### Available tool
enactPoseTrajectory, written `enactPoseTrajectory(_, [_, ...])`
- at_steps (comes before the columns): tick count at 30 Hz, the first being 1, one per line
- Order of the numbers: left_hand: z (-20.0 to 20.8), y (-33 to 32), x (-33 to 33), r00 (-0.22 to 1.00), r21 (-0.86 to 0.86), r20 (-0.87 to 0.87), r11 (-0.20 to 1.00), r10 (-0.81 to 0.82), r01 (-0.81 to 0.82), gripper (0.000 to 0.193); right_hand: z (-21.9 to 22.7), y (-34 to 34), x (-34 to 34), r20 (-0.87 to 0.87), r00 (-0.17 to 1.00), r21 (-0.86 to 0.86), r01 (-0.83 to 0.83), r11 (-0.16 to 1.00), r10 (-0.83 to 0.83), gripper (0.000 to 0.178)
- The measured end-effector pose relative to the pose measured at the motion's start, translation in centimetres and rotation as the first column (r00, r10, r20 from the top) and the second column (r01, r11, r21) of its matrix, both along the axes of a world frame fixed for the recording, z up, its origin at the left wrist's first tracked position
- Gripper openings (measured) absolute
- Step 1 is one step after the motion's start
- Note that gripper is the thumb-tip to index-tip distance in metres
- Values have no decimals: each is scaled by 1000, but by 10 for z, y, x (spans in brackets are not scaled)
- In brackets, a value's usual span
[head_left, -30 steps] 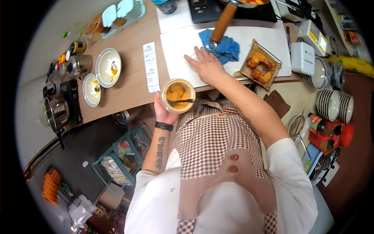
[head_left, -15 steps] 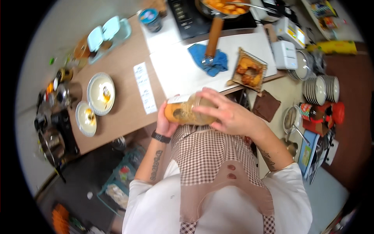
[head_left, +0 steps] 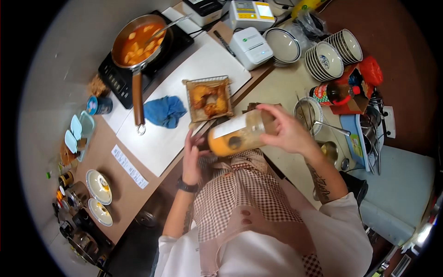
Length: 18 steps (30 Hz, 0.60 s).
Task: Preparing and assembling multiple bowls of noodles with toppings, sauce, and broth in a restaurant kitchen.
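Note:
My right hand (head_left: 287, 130) grips a clear jar (head_left: 240, 135) of orange sauce, tipped on its side in front of my checked apron. My left hand (head_left: 192, 154) hovers just left of the jar's mouth end with fingers spread, holding nothing. Behind the jar a small square tray (head_left: 208, 98) with fried pieces sits on a white board (head_left: 184, 83), beside a crumpled blue cloth (head_left: 164, 111). A long-handled pan (head_left: 138, 41) of orange stew stands on a black portable stove (head_left: 115, 78) at the back.
Stacks of bowls (head_left: 328, 59) and small white devices (head_left: 251, 46) crowd the counter to the right. A strainer (head_left: 308, 112) and a red-capped bottle (head_left: 339, 92) lie near my right arm. At the far left stand two small dishes (head_left: 98, 186) and several jars.
My head swung right, so the counter shifted left in view. The jar has tipped onto its side in my right hand; my left hand has let go and opened.

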<state>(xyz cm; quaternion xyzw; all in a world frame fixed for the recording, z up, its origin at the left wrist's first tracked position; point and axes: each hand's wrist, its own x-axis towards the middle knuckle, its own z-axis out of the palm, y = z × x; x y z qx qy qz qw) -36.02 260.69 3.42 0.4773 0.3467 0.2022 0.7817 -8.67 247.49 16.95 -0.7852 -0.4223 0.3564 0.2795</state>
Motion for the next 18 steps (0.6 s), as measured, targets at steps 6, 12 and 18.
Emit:
enactPoseTrajectory(6, [-47,-19,-7,921,-202,-373,960,110,-196,36,-36,-24,144,516,843,-4,181,983,-154,70])
enactPoseTrajectory(12, [-49,-16,67,992,-496,-110,868,-65,2,35,-97,-26,230,613,781,-180,279,943,-114,77])
enactPoseTrajectory(18, [-48,-41,64,981,-319,-170,937,92,-143,15,-91,-18,232,813,579,-197,368,909,-59,86])
